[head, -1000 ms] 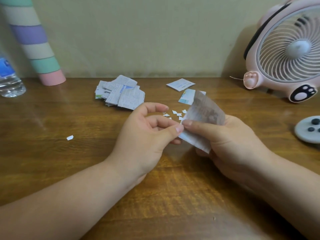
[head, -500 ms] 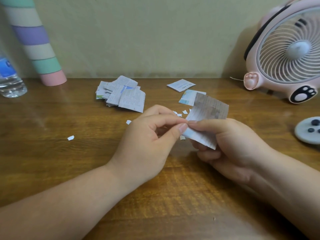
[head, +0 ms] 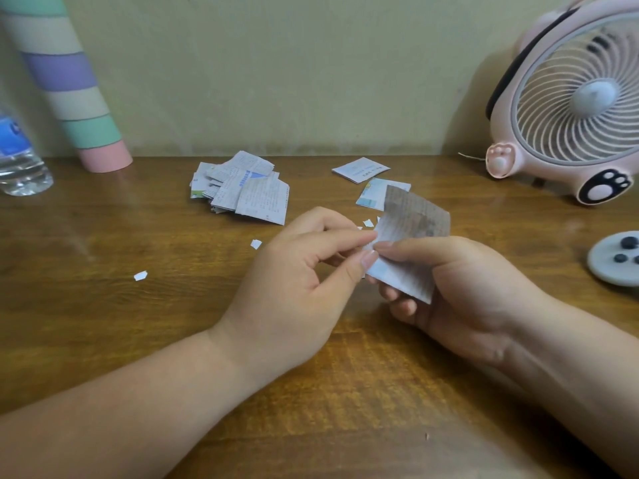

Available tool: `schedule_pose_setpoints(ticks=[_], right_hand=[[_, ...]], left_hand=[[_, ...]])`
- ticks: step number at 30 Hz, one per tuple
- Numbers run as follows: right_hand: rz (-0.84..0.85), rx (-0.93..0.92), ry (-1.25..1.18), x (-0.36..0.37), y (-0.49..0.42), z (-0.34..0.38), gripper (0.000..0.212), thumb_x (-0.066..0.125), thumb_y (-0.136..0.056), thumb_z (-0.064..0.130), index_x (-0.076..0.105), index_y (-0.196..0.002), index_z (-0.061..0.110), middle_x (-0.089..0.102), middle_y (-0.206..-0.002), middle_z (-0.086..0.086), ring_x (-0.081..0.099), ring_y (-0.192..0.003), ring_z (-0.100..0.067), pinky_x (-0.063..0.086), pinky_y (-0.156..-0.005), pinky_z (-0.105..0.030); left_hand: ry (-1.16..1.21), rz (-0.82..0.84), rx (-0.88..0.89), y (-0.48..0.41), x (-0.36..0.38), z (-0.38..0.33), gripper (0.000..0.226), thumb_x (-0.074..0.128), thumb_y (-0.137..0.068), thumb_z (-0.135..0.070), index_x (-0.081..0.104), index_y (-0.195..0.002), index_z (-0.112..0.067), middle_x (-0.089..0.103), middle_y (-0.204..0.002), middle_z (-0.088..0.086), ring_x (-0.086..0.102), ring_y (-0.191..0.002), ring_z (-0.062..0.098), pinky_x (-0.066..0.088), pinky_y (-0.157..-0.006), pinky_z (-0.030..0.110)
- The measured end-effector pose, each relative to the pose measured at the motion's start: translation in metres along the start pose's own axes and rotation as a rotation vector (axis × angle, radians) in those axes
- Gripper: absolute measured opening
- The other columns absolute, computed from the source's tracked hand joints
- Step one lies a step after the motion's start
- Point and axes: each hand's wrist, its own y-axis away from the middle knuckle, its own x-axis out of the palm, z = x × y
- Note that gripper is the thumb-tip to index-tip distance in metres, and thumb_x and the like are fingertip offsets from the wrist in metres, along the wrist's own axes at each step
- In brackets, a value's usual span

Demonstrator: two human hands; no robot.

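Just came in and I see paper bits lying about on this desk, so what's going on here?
A person is working on a slip of printed paper above the wooden table. The right hand holds the slip, and the left hand pinches its left edge between thumb and forefinger, seemingly to tear off a bit. Small white scraps lie scattered on the table, and a pile of folded printed papers sits further back.
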Motion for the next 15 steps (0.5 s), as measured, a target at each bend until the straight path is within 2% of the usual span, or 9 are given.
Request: schedule_pose_setpoints(ticks=[7,11,15], right_hand=[[0.025,0.026,-0.041,-0.0026,-0.0018,0.0007,0.027,0.066,-0.087,0.009,0.071,-0.113,0.003,0.068,-0.092,-0.013,0.053,-0.053,-0.015,0.039,-0.042,-0.02],[0.056,0.033,-0.075,-0.0026,-0.0008,0.0023,0.018,0.064,-0.088,0.008,0.071,-0.104,0.006,0.068,-0.082,-0.01,0.053,-0.053,-0.014,0.04,-0.042,-0.02],[0.075,0.051,-0.118,-0.0035,-0.0019,0.0026,0.026,0.061,-0.089,0.008,0.069,-0.114,0.002,0.067,-0.08,-0.01,0.056,-0.055,-0.015,0.044,-0.044,-0.021]], left_hand=[[-0.029,0.043,0.024,0.0011,-0.001,-0.0044,0.019,0.066,-0.094,-0.019,0.077,-0.109,-0.021,0.065,-0.102,-0.006,0.065,-0.097,0.012,0.048,-0.084,0.015],[-0.019,0.051,0.021,0.0018,-0.0001,-0.0048,0.018,0.067,-0.093,-0.02,0.076,-0.109,-0.02,0.065,-0.103,-0.006,0.065,-0.097,0.013,0.048,-0.085,0.017],[0.0,0.047,0.008,0.0024,0.0003,-0.0038,0.018,0.069,-0.092,-0.02,0.077,-0.107,-0.015,0.064,-0.104,-0.004,0.066,-0.096,0.013,0.05,-0.085,0.019]])
